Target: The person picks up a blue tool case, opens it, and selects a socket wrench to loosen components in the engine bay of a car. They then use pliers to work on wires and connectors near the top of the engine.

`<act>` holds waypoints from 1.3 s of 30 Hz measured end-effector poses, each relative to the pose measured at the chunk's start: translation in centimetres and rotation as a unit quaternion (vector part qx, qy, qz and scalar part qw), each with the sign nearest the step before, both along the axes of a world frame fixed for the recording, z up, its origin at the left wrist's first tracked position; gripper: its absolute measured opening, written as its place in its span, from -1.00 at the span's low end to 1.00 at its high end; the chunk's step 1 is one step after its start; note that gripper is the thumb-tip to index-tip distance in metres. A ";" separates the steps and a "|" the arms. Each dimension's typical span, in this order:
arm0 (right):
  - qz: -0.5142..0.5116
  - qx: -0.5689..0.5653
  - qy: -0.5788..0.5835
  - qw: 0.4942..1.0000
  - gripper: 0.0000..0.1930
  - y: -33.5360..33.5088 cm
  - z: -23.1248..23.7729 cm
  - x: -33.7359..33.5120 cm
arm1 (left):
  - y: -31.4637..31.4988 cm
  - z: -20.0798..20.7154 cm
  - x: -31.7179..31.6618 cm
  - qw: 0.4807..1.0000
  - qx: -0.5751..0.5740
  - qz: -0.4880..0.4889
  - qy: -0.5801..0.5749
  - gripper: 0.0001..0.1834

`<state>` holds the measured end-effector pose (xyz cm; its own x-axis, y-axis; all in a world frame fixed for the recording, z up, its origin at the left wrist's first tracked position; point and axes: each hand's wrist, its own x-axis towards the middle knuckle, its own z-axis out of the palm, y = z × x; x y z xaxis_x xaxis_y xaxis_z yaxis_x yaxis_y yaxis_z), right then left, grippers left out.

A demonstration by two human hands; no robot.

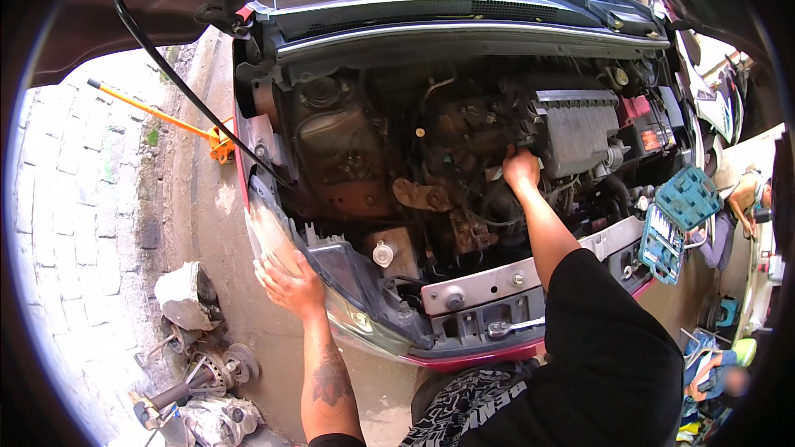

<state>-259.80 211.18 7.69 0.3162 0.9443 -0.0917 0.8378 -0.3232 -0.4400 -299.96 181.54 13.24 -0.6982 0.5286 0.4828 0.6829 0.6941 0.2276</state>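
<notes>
A car's engine bay (464,141) lies in front of me under a raised hood. My right hand (522,169) reaches into the middle of it, beside the black ribbed air filter box (577,132). Its fingers are curled and closed; whatever is in them is hidden among dark hoses and engine parts. Off to the left, my left hand (291,283) rests flat, fingers stretched out, on the corner by the headlight (335,269). A ratchet wrench (501,329) lies on the front panel below my right arm.
A hood prop rod (157,54) slants across the left side. Beyond the fender stands an orange floor jack (220,142). Worn metal parts (219,368) lie on the ground at lower left. An open teal socket set case (687,199) sits at the right front corner. People are at far right.
</notes>
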 end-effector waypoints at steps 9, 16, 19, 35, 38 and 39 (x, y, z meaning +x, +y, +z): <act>0.153 0.010 0.039 0.987 -0.56 -9.5 5.6 0.9 | -0.5 -1.8 -1.4 0.998 0.033 -0.025 0.054 -0.24; 0.217 0.070 0.223 0.948 -0.81 -28.3 10.3 4.6 | -1.2 -3.8 -3.2 0.996 0.014 -0.035 0.085 -0.20; 0.159 -0.031 0.202 0.966 -0.74 -34.6 11.3 7.3 | -1.3 -3.8 -3.6 0.998 -0.011 0.010 0.059 -0.21; -0.196 0.025 0.141 0.970 -0.69 -65.3 9.0 15.0 | -6.1 1.6 19.6 0.767 0.154 -0.621 -0.043 -0.64; -0.215 0.020 0.179 0.960 -0.69 -67.8 8.8 17.0 | -10.7 2.3 30.5 0.622 0.047 -0.761 -0.178 -0.66; -0.216 0.005 0.183 0.959 -0.69 -69.2 8.9 17.6 | -12.2 2.9 33.4 0.580 -0.008 -0.789 -0.202 -0.68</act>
